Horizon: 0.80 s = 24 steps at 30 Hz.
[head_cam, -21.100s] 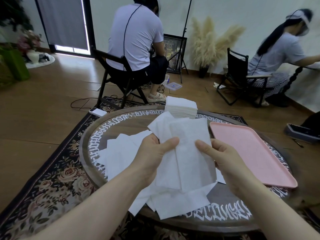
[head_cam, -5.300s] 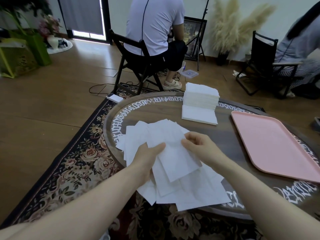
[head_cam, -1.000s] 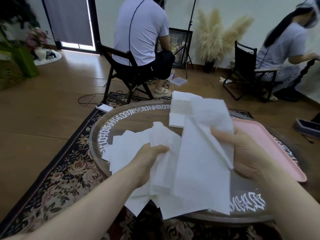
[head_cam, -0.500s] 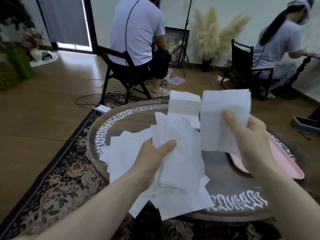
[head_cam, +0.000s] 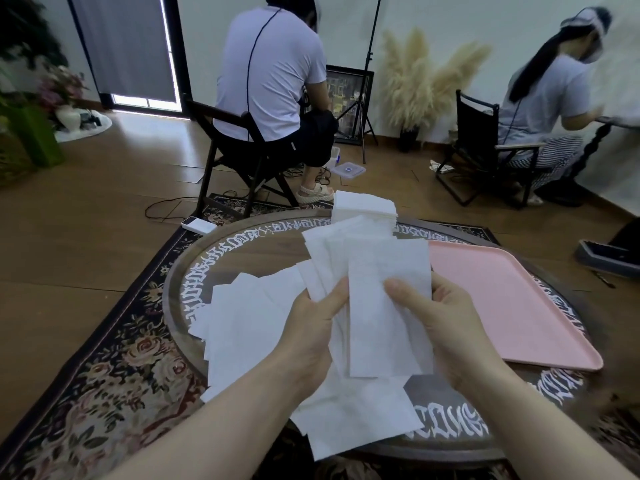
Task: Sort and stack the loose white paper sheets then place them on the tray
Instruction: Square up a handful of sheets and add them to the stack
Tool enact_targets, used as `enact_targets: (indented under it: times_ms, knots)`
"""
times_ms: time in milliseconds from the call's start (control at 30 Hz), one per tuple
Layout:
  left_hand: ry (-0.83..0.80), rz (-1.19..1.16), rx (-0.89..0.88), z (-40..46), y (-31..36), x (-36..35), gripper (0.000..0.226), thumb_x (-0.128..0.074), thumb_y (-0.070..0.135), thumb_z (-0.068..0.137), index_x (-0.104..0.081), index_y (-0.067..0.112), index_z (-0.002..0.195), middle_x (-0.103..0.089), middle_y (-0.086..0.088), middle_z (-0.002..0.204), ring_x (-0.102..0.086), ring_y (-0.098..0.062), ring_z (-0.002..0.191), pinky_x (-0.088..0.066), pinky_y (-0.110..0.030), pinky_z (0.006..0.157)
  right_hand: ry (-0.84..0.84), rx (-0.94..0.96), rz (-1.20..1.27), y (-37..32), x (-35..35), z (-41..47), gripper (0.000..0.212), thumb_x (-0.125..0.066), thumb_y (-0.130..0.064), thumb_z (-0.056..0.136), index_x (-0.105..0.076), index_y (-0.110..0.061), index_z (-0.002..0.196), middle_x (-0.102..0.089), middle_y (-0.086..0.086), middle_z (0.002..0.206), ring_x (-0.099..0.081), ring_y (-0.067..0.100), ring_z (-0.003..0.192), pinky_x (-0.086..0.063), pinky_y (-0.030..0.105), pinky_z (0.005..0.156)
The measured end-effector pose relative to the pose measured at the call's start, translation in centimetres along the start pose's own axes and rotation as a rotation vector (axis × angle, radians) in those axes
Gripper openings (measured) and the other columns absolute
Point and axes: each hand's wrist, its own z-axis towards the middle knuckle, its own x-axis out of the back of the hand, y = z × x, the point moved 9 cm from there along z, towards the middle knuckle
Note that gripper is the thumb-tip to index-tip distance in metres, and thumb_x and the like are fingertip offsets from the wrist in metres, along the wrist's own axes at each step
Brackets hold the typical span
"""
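Both hands hold a fanned bundle of white paper sheets (head_cam: 381,306) above the round table. My left hand (head_cam: 311,327) grips the bundle's left edge, thumb on top. My right hand (head_cam: 440,323) pinches the front sheet at its right side, thumb on its face. More loose sheets (head_cam: 249,323) lie spread on the table to the left and under the hands, some overhanging the near edge. A neat thick stack of sheets (head_cam: 363,207) sits at the table's far side. The pink tray (head_cam: 502,299) lies on the right with nothing on it.
The dark round table (head_cam: 242,244) with white lettering stands on a floral rug (head_cam: 114,358). Beyond it a person sits on a folding chair (head_cam: 235,161), back turned. Another seated person (head_cam: 547,109) is at the far right. A white device (head_cam: 198,224) lies on the floor.
My right hand, which held a sheet up apart at the right, has brought it back onto the front of the bundle in my left hand. The bundle is now held by both hands.
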Motion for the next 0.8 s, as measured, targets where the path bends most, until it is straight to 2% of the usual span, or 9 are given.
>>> enact_targets:
  times_ms: [200,333,433,533,600,667,733,800]
  knots:
    - [-0.01,-0.006,-0.009,-0.3,0.1,-0.3,0.038,-0.065,0.025,0.088,-0.066,0.007,0.12,-0.073,-0.012,0.111,-0.071,-0.028,0.102,-0.058,-0.04,0.086,0.012,0.031,-0.026,-0.3,-0.2,-0.4,0.015,-0.069,-0.015,0.088,-0.072,-0.017,0.102,-0.077,-0.001,0.096,-0.074,0.017,0.084,-0.06,0.025,0.066]
    - [-0.027,0.0,-0.019,-0.3,0.2,-0.3,0.044,-0.067,0.03,0.081,-0.067,0.007,0.119,-0.074,-0.011,0.11,-0.071,-0.027,0.102,-0.059,-0.038,0.083,0.006,0.048,-0.027,-0.6,-0.3,-0.5,0.018,-0.069,-0.017,0.088,-0.072,-0.018,0.105,-0.077,-0.002,0.097,-0.074,0.017,0.087,-0.059,0.026,0.067]
    - [-0.044,-0.033,-0.009,-0.2,0.1,-0.3,0.041,-0.064,0.029,0.085,-0.066,0.008,0.121,-0.073,-0.011,0.112,-0.071,-0.026,0.103,-0.059,-0.037,0.083,0.023,0.047,-0.026,-0.4,-0.3,-0.5,0.017,-0.069,-0.017,0.088,-0.072,-0.018,0.105,-0.077,-0.002,0.098,-0.074,0.017,0.088,-0.058,0.03,0.072]
    - [-0.051,-0.064,-0.008,-0.3,0.1,-0.4,0.046,-0.065,0.032,0.082,-0.065,0.007,0.121,-0.073,-0.012,0.112,-0.071,-0.027,0.103,-0.059,-0.037,0.083,0.027,0.047,-0.023,-0.2,-0.3,-0.4,0.018,-0.069,-0.017,0.089,-0.071,-0.018,0.107,-0.077,-0.002,0.099,-0.074,0.016,0.089,-0.059,0.027,0.068]
    - [-0.03,-0.017,-0.032,-0.3,0.1,-0.3,0.046,-0.069,0.027,0.079,-0.066,0.006,0.12,-0.073,-0.012,0.111,-0.071,-0.028,0.102,-0.058,-0.039,0.086,0.025,0.047,-0.026,-0.2,-0.4,-0.5,0.018,-0.069,-0.017,0.089,-0.071,-0.018,0.106,-0.077,-0.003,0.098,-0.074,0.016,0.088,-0.06,0.025,0.066]
    - [0.016,0.03,-0.056,-0.3,0.4,0.0,0.037,-0.069,0.016,0.083,-0.066,0.004,0.118,-0.074,-0.013,0.109,-0.071,-0.029,0.101,-0.056,-0.041,0.088,0.032,0.055,-0.045,-0.4,-0.4,-0.7,0.018,-0.071,-0.018,0.087,-0.07,-0.019,0.105,-0.077,-0.002,0.098,-0.074,0.015,0.087,-0.061,0.027,0.069]
    - [0.046,0.024,-0.06,-0.2,0.5,0.3,0.03,-0.065,0.01,0.088,-0.066,0.002,0.117,-0.074,-0.014,0.109,-0.071,-0.03,0.102,-0.055,-0.044,0.091,0.091,0.107,-0.079,-1.1,0.1,-0.8,0.026,-0.075,-0.021,0.082,-0.066,-0.018,0.107,-0.075,0.0,0.101,-0.073,0.014,0.089,-0.059,0.028,0.072]
    - [0.044,0.005,-0.055,-0.2,0.9,0.3,0.029,-0.064,0.009,0.089,-0.065,0.001,0.117,-0.073,-0.016,0.11,-0.07,-0.032,0.104,-0.054,-0.046,0.094,0.145,0.137,-0.127,-1.7,0.8,-0.7,0.046,-0.079,-0.024,0.076,-0.058,-0.019,0.116,-0.069,-0.002,0.108,-0.067,0.01,0.097,-0.054,0.023,0.074]
